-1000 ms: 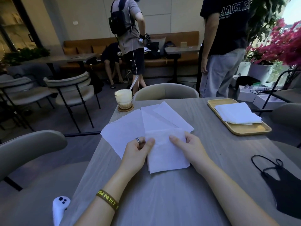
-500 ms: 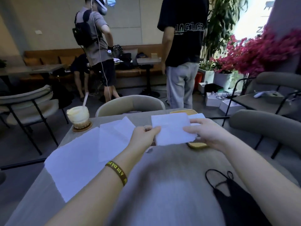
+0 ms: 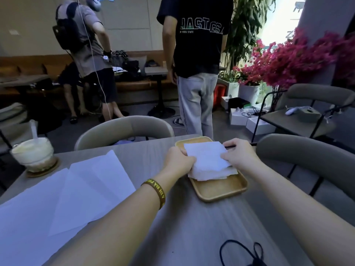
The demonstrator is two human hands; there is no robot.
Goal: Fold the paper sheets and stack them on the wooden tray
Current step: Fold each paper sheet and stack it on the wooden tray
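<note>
A folded white paper sheet (image 3: 206, 156) is held over the wooden tray (image 3: 221, 189) at the table's far right. My left hand (image 3: 178, 162) grips its left edge and my right hand (image 3: 238, 154) pinches its right edge. Under it a stack of folded sheets (image 3: 213, 173) lies in the tray. Several unfolded white sheets (image 3: 67, 192) lie fanned out on the left side of the table.
A cream drink (image 3: 33, 154) with a straw stands on a coaster at the far left. A black face mask (image 3: 242, 252) lies near the front right edge. Chairs surround the grey table (image 3: 192, 227). Two people stand beyond it.
Both hands carried the folded sheet from the middle of the table rightward to the tray, where it now sits just above the stack. The view turned right.
</note>
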